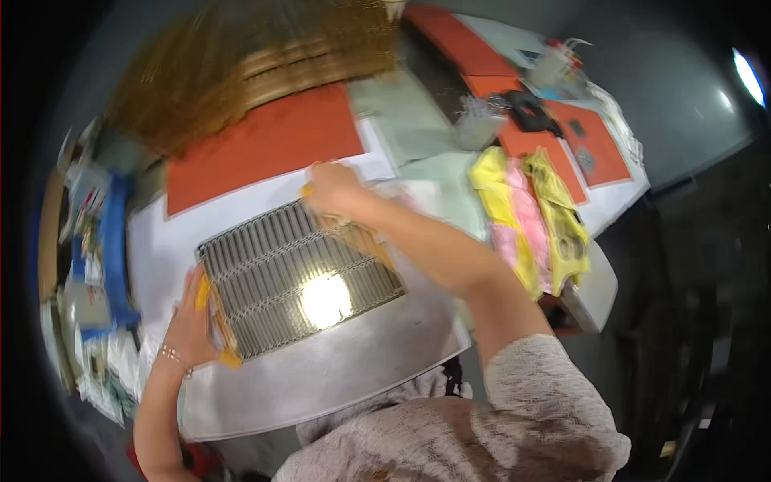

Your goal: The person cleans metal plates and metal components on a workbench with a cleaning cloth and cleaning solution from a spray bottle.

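A flat rectangular tray (pixel 277 261) lies at a slant on the white tabletop. Rows of slim dark pieces fill it, and a bright reflection shines on its glossy surface. Amber strips run along its short sides. My left hand (pixel 190 325), with a bracelet at the wrist, grips the left side, thumb toward me and fingers farther up. Yellow patches show at its fingertips; I cannot tell whether they are finger covers or tape. Over the far right corner, my right hand (pixel 333 191) is closed and blurred, with yellow at its thumb side. What it holds is hidden.
An orange-red sheet (pixel 265 149) lies beyond the tray, before a brown, plastic-wrapped stack (pixel 265 68). Yellow and pink cloths (pixel 526 217) lie to the right, near a clear cup (pixel 479 122) and a black object (pixel 532 111). Blue bins (pixel 116 249) and plastic bags (pixel 120 365) line the left.
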Motion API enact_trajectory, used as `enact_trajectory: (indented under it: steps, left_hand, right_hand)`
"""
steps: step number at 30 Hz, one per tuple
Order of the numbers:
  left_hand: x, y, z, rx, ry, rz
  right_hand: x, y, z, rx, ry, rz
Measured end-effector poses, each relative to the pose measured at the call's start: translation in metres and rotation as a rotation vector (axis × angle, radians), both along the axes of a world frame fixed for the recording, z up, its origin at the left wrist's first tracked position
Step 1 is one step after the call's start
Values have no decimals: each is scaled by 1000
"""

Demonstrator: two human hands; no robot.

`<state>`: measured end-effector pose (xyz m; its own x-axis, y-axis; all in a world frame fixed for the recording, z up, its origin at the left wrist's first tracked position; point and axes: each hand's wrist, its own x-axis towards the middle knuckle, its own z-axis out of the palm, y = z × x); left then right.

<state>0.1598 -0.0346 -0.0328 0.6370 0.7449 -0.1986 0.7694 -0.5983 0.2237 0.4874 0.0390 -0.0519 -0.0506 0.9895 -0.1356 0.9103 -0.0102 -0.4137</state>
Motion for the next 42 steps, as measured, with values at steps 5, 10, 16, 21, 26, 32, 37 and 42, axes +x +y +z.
enact_trajectory:
  steps: [5, 10, 16, 21, 26, 32, 37, 42]
  left_hand:
    - [30, -1, 29, -125, 126, 42]
    - [35, -6, 34, -154, 227, 73]
    - [22, -4, 27, -48, 62, -118]
    - [28, 4, 25, -70, 177, -28]
    - [17, -5, 26, -108, 274, 17]
    - [19, -2, 24, -99, 245, -11]
    - [20, -2, 23, -90, 293, -9]
    - [16, 0, 22, -52, 238, -1]
  right_hand:
    - [4, -37, -6, -29, 28, 131]
    - [-5, -111, 0, 54, 76, 249]
    - [-16, -181, 6, 104, 55, 349]
    - [-2, -221, 22, -152, 48, 325]
    - [27, -156, 54, -8, -93, 185]
    - [43, -40, 27, 165, -68, 46]
    - [37, -14, 3, 65, -131, 91]
    - [29, -44, 10, -21, -131, 110]
